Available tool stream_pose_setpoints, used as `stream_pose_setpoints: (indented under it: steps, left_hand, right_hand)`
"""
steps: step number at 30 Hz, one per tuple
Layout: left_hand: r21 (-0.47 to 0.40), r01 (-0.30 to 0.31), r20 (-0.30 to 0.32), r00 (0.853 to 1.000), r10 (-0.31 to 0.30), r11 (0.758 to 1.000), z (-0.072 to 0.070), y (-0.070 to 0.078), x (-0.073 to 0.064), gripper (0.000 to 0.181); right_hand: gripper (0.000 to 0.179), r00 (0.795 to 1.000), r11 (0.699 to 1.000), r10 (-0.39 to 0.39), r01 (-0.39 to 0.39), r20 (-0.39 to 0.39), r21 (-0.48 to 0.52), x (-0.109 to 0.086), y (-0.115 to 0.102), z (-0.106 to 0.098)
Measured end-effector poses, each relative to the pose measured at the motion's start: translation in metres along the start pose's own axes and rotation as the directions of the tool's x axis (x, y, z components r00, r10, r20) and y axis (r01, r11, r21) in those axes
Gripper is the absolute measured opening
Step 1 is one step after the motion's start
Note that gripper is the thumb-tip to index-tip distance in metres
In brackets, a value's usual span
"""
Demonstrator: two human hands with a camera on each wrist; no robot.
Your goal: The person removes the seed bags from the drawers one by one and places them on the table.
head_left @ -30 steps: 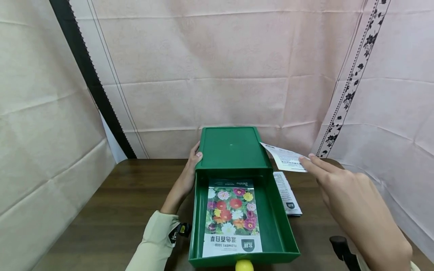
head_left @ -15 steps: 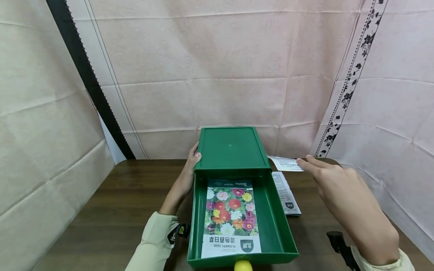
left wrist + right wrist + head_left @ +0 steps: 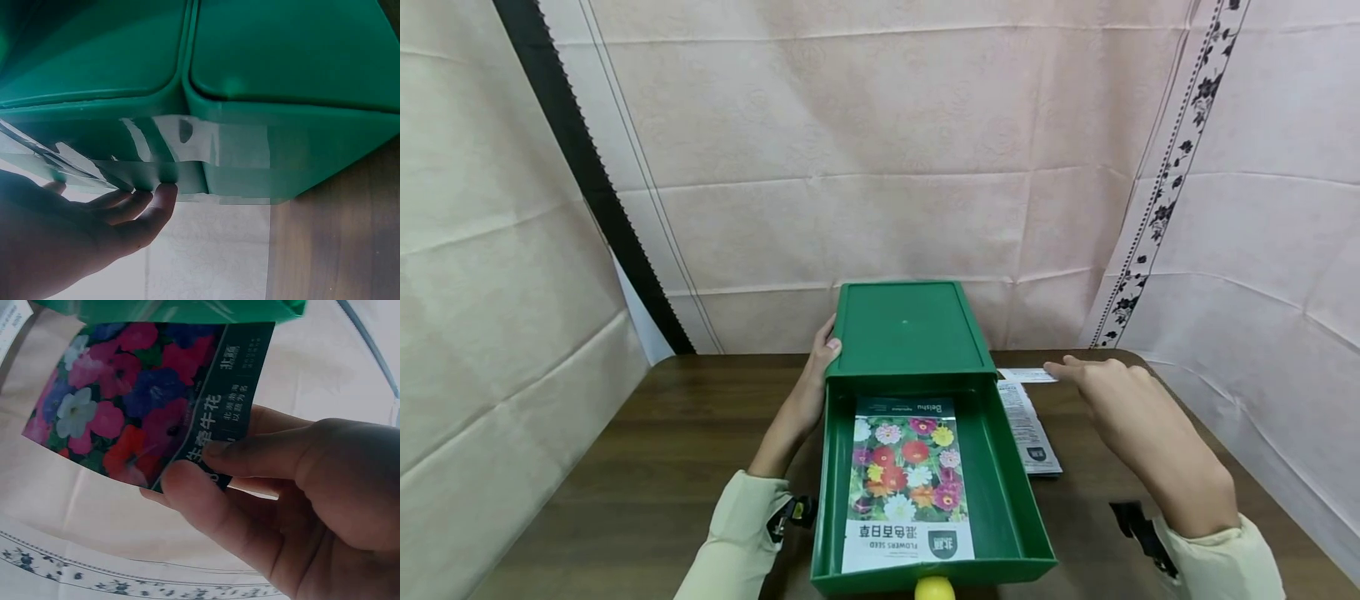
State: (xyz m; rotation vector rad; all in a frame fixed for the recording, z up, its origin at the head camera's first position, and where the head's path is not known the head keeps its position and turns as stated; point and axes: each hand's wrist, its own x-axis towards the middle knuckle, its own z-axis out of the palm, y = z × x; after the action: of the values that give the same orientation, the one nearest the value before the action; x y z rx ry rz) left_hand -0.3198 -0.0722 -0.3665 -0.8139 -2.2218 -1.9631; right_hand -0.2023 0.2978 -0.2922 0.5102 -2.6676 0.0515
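A green box (image 3: 913,329) stands on the table with its drawer (image 3: 1006,508) pulled out towards me. Inside the drawer lies a flower seed packet (image 3: 908,479), printed upside down to me. My left hand (image 3: 808,383) rests against the box's left side; in the left wrist view its fingertips (image 3: 164,194) touch the taped wall. To the right of the box, my right hand (image 3: 1127,408) pinches another seed packet (image 3: 1026,375) by one end between thumb and fingers. The right wrist view shows pink, blue and white flowers on that packet (image 3: 119,400).
More seed packets (image 3: 1030,433) lie stacked on the wooden table (image 3: 647,467), close against the drawer's right side. A yellow knob (image 3: 934,588) is on the drawer front. Pale cloth (image 3: 880,150) hangs behind and on both sides.
My right hand has come down and slightly left with its packet, which now appears lower and nearly edge-on beside the box. My left hand stays at the box's side.
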Motion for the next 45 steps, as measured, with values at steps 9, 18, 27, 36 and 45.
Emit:
stream_pose_setpoints:
  steps: [9, 18, 27, 36, 45]
  left_hand:
    - [0.006, -0.011, 0.005, 1.0, 0.011, 1.0, 0.001, 0.001, 0.002, 0.075]
    - [-0.022, -0.014, 0.004, 1.0, 0.015, 1.0, -0.001, -0.001, 0.0, 0.074]
    - [-0.03, -0.009, 0.007, 1.0, 0.009, 1.0, -0.001, -0.001, 0.0, 0.074]
    - [-0.013, -0.01, 0.009, 1.0, 0.01, 1.0, 0.001, -0.001, 0.001, 0.075]
    - [-0.018, -0.018, 0.01, 1.0, 0.018, 1.0, -0.001, -0.001, 0.0, 0.074]
  right_hand:
    - [0.061, 0.988, 0.994, 0.065, -0.076, 0.142, 0.075, 0.007, 0.006, 0.017]
    - [0.059, 0.98, 0.992, 0.068, -0.087, 0.187, 0.096, 0.02, -0.001, 0.036]
    - [0.046, 0.978, 0.99, 0.086, -0.105, 0.189, 0.093, 0.023, 0.003, 0.05]
    - [0.044, 0.959, 0.991, 0.082, -0.108, 0.272, 0.082, 0.023, 0.007, 0.055]
    - [0.036, 0.932, 0.99, 0.07, -0.108, 0.355, 0.088, 0.025, 0.007, 0.058]
